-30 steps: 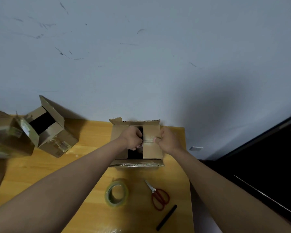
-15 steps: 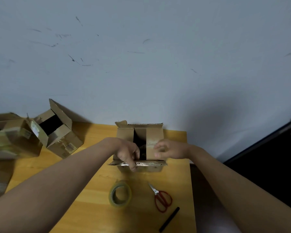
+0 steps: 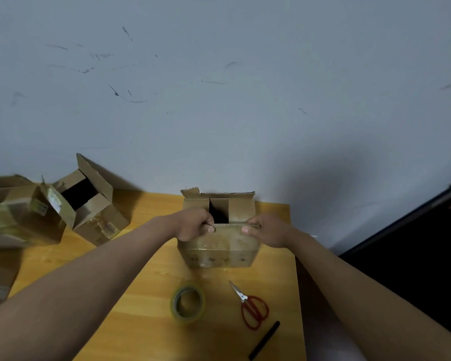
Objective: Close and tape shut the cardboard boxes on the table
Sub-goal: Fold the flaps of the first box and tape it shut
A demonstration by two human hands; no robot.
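You gripped the near flap of the cardboard box [image 3: 219, 246], mid-tabletop [image 3: 146, 308], with your left hand [image 3: 193, 225] and right hand [image 3: 267, 230]. Folded unevenly, it could have buckled over the gap between the side flaps; the tape roll [image 3: 188, 303] lay unused.

Matt brown cardboard box [image 3: 219, 246] with glossy clear tape on its front stands on a smooth, varnished wooden surface [image 3: 146, 321] near red plastic-handled, metal-bladed scissors [image 3: 250, 306].
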